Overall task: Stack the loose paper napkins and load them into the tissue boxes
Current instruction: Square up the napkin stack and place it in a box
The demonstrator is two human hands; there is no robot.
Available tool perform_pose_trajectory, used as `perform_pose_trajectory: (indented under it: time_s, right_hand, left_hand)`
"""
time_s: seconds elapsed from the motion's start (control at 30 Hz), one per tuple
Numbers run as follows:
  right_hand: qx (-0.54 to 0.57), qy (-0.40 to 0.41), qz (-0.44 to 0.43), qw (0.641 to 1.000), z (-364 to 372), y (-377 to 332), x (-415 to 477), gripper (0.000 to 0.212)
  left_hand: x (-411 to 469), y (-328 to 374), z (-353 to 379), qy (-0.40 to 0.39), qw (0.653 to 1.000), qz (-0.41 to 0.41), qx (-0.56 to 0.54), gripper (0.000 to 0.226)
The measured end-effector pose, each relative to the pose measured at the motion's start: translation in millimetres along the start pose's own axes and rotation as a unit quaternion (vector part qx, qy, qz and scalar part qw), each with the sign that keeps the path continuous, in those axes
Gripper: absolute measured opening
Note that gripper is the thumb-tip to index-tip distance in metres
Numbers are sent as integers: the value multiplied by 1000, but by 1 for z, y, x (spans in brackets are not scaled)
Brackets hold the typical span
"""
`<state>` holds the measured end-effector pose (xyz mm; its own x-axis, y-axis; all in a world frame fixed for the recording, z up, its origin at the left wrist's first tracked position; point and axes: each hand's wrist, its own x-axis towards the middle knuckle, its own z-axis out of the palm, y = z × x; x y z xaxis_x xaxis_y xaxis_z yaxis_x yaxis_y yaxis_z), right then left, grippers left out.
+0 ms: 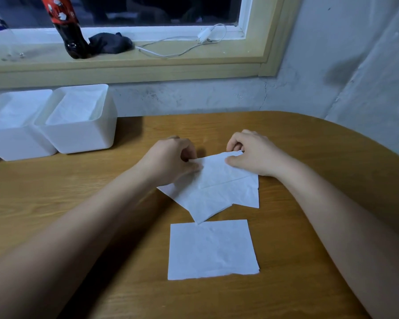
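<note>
Fingers of left hand (171, 157) and right hand (256, 155) pinch far edge of skewed napkins (217, 189); single napkin (212, 249) just nearside of these; tissue box (83, 141) leftward of napkins, left hand closer.

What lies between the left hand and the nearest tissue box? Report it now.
Only bare wooden table separates the left hand from the nearest tissue box, per the head view.

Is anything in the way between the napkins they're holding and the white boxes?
Nothing visible. The left hand and right hand pinch the napkins; only tabletop lies between them and the boxes at back left.
</note>
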<state>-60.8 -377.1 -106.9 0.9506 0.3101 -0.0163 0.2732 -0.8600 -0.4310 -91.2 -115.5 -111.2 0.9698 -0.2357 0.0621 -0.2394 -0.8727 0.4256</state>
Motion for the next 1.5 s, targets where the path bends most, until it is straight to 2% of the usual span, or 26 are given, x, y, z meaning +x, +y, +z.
perform_pose_trajectory:
  time_s: [0.07,0.27,0.43,0.6,0.73,0.83,0.9,1.0,1.07,1.23,1.37,1.5]
  right_hand:
    - [1,2,2,1000,1,0,1,12]
    - [18,14,-19,1000,2,-2,-2,17]
    - [93,21,-51,994,-8,-7,-12,27]
    - [167,69,-72,981,-29,-11,-22,22]
    - [274,61,-26,960,-39,-8,-33,10]
    - [339,38,14,940,-39,-3,-43,12]
    - [362,12,36,931,-37,0,-52,14]
    - [330,-15,55,942,-28,5,-65,14]
    - [277,-23,65,958,-20,8,-69,12]
    - [218,-14,89,972,-4,10,-67,16]
    - [169,-6,84,982,-1,6,-66,25]
    - [116,-3,89,989,0,4,-65,23]
  left_hand:
    - [2,4,-1,-5,1000,-6,-6,20]
    - [4,12,-2,-18,999,-21,-35,25]
    - [6,19,-1,-6,998,22,-51,32]
    - [5,25,-15,21,990,-4,-141,10]
    - [0,32,-36,20,954,-25,-299,11]
    - [3,34,-46,1,951,-41,-307,15]
    - [5,33,-48,-50,962,-55,-264,16]
    - [6,32,-42,-126,975,-56,-175,18]
    - [6,32,-34,-149,980,-57,-115,18]
    - [11,30,-21,-142,983,-66,-101,13]
    - [14,32,-16,-133,985,-71,-88,18]
    - [17,34,-15,-144,986,-65,-53,21]
